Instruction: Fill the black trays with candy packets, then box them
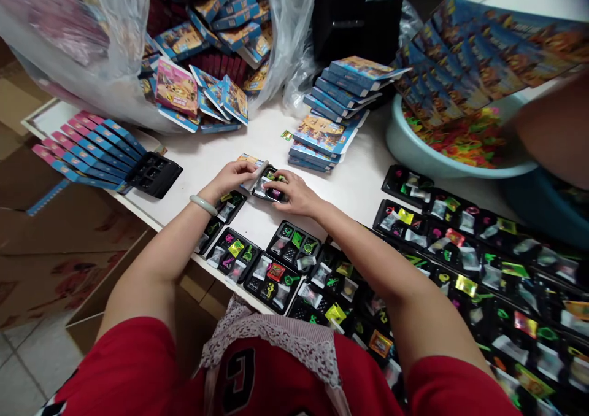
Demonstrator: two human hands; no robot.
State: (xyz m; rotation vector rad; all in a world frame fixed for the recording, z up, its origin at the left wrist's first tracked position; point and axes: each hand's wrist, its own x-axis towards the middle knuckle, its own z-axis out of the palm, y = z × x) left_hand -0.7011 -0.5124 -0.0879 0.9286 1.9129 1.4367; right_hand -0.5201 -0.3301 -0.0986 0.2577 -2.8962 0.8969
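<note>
My left hand (232,178) and my right hand (294,194) meet over one black plastic tray (269,184) filled with small coloured toys. The fingers of my left hand curl round the tray's left end, where a printed box sleeve (248,158) shows behind it. My right hand presses on the tray's right end with bent fingers. A pale green bangle (203,205) circles my left wrist. More filled black trays (285,262) lie in rows along the table's near edge, just under my forearms.
Stacked blue printed boxes (338,106) stand behind my hands. A light blue basin (442,152) of coloured toys sits at right, with fanned flat cartons (478,60) above it. An empty black tray (154,173) and pink-blue boxes (87,149) lie left. Another person's arm (556,134) is at far right.
</note>
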